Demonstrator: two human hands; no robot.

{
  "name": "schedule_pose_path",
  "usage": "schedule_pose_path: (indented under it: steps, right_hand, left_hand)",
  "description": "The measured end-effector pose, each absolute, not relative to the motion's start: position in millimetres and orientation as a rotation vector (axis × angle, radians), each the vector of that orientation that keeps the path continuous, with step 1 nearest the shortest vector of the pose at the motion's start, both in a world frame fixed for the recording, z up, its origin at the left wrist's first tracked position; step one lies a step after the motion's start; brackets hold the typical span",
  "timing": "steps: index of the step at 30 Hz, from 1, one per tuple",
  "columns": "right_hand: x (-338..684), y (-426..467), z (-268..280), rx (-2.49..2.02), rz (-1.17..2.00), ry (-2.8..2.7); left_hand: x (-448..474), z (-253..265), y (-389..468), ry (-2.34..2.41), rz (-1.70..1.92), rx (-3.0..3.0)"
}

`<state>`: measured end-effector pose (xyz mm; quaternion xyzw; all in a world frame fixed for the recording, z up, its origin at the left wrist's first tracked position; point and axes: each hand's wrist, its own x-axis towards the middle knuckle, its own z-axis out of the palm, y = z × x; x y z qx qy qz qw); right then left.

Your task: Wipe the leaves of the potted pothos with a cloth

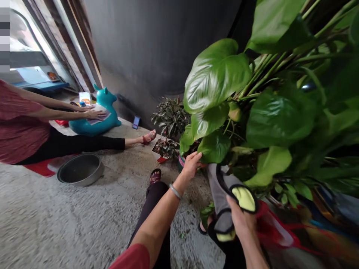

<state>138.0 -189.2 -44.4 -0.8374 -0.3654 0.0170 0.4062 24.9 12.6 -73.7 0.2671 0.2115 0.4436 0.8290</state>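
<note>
Head view: my left hand [191, 164], fingers open, touches a leaf [214, 147]. My right hand [241, 220] grips a cloth [224, 190].

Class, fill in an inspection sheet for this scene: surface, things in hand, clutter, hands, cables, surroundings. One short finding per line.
Surface: rough grey concrete floor, with small green bits near the feet.
Things in hand: grey cloth with black edging and yellow patches; large-leaved potted plant.
Clutter: metal basin; small potted plant; phone propped by the wall.
Hands: left hand touches a low leaf; right hand has its grip closed on the cloth.
Cables: nothing seen.
Surroundings: dark wall; another person sits on the floor, hands on a teal toy animal.
</note>
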Motion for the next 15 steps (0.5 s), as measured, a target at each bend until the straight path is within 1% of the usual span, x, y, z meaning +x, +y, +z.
schedule_pose_path:
  steps: [3,5,8,11,15]
  right_hand:
    - [138.1,-240.5,-59.8,-2.139,0.084,-0.889]
    - [149.6,-271.9,-56.0,-2.166,0.067,-0.904]
    - [169.5,-299.5,-40.5,-2.205,-0.018,-0.974]
    - [183.1,-315.2,-24.4,-2.245,-0.188,-1.084]
    - [201.5,-343.6,1.0,-2.239,-0.372,-1.181]
  left_hand:
    - [27.2,-82.9,13.2,0.454,0.86,0.438]
    - [34.7,-89.2,4.8,0.491,0.773,0.413]
    - [50.4,-92.8,-19.5,0.521,0.642,0.569]
    - [59.9,-82.5,-45.3,0.421,0.595,0.783]
    - [54.6,-50.1,-68.0,0.287,0.634,0.874]
